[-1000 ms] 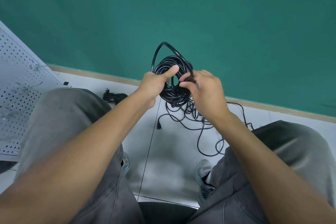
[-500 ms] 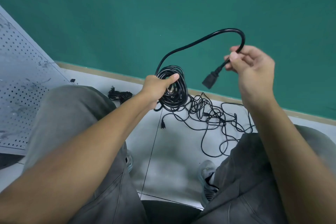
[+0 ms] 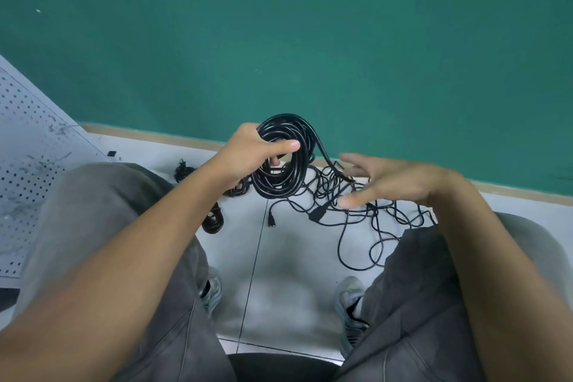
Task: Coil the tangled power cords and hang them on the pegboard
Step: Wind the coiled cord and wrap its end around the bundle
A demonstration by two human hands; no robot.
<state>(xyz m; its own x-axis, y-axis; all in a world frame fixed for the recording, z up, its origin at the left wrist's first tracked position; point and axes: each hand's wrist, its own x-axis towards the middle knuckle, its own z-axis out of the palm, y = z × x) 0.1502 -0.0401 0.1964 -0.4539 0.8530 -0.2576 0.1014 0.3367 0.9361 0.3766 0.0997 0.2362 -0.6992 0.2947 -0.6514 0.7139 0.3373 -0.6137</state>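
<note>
At the bottom of the frame I see my two knees in grey trousers, one rising lower left and one lower right, with a pair of pale sneakers planted on the white tiled floor between them. A dark tile seam runs up the middle of the floor.

Both forearms reach up from the lower corners toward the centre. My left hand grips the coiled black cord just above centre: the fingers pass through the ring of loops and the thumb lies across its front, so the bundle hangs upright from that hand, clear of the floor. A single strand leaves the coil's right side and slants down toward my right hand, which sits right of centre, blurred, with fingers and thumb spread apart and loosely extended. The strand passes by its fingertips; I cannot tell whether they touch it, and nothing is closed around it.

Beyond and beneath the hands, the tangled cords sprawl on the tiles, centre to right, with small plugs showing at their left edge. Smaller dark cord bundles lie on the floor left of the coil. The white pegboard fills the left edge. Farthest back, a tan baseboard meets the green wall.
</note>
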